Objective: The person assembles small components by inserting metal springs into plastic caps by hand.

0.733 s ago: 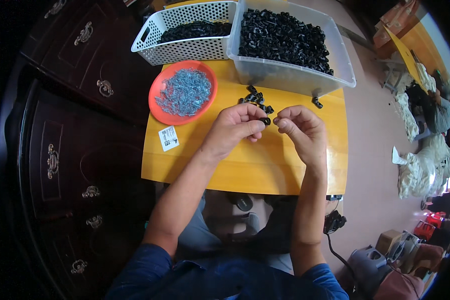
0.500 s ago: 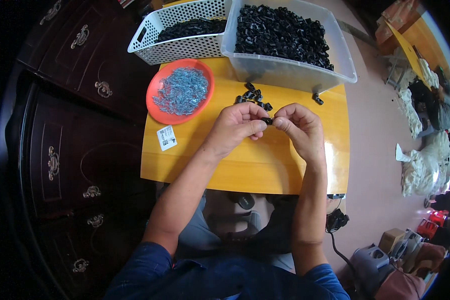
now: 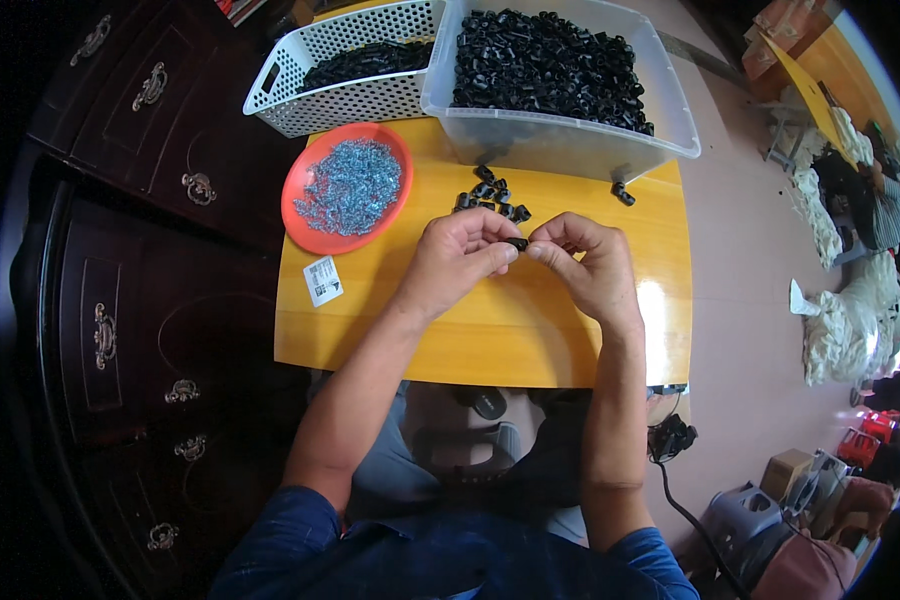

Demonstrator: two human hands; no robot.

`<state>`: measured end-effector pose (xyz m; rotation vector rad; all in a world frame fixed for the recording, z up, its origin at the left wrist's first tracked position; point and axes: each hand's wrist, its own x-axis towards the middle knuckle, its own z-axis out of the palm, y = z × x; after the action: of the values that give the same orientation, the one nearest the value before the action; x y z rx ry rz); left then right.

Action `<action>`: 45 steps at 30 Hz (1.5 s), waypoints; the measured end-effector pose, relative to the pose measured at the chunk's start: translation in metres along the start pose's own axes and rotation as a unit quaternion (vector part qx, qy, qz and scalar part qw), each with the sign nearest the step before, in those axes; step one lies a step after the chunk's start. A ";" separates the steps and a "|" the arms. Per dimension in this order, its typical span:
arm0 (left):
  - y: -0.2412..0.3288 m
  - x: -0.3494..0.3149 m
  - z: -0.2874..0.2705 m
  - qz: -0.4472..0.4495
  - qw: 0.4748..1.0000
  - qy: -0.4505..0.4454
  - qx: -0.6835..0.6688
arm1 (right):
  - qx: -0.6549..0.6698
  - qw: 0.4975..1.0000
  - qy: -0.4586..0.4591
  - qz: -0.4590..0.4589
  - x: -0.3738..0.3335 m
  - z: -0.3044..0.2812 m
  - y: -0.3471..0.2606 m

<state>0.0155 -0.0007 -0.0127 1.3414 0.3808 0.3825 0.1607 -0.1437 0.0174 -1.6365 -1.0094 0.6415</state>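
Note:
Above the yellow table (image 3: 420, 345), my left hand (image 3: 448, 258) pinches a small black plastic piece (image 3: 517, 243) between thumb and fingers. The fingertips of my right hand (image 3: 595, 265) are closed together at the right end of that piece; whether they grip it or something tiny is too small to tell. Just beyond my hands lies a loose group of similar black plastic pieces (image 3: 503, 209). A red plate (image 3: 315, 239) to the left bears a heap of small, shiny, bluish metal parts (image 3: 350, 187), possibly springs.
A clear plastic bin (image 3: 550, 140) full of black pieces stands at the back, beside a white perforated basket (image 3: 360, 103) with more black parts. One black piece (image 3: 623, 193) lies by the bin. A white printed label (image 3: 323, 281) is near the plate. Dark drawers (image 3: 170, 270) border the left.
The whole view has shifted slightly, so the table and containers sit a little further left. Both hands stay together at the black plastic piece, with only small finger movement.

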 end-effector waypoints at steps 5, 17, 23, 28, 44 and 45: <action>-0.001 -0.002 -0.003 -0.009 1.000 -0.024 0.007 | 0.031 0.999 -0.035 0.019 0.002 -0.002 0.002; 0.006 -0.007 -0.009 -0.035 0.997 -0.041 -0.050 | 0.166 0.983 -0.070 0.022 0.008 0.009 0.010; 0.012 -0.010 -0.010 -0.050 0.993 -0.020 -0.101 | 0.147 0.986 -0.083 0.007 0.007 0.017 0.006; 0.013 -0.007 -0.010 0.018 0.994 0.002 -0.108 | 0.126 0.990 -0.008 -0.058 0.011 0.037 0.008; 0.007 -0.002 -0.009 0.181 0.917 0.153 0.320 | 0.229 0.964 0.131 -0.042 0.014 0.020 0.011; 0.007 -0.004 -0.009 0.182 0.892 0.141 0.390 | 0.228 0.961 0.144 -0.054 0.015 0.017 0.013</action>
<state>0.0076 0.0065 -0.0071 2.1695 0.5592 0.7970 0.1583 -0.1239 0.0012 -1.2160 -0.6708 0.4981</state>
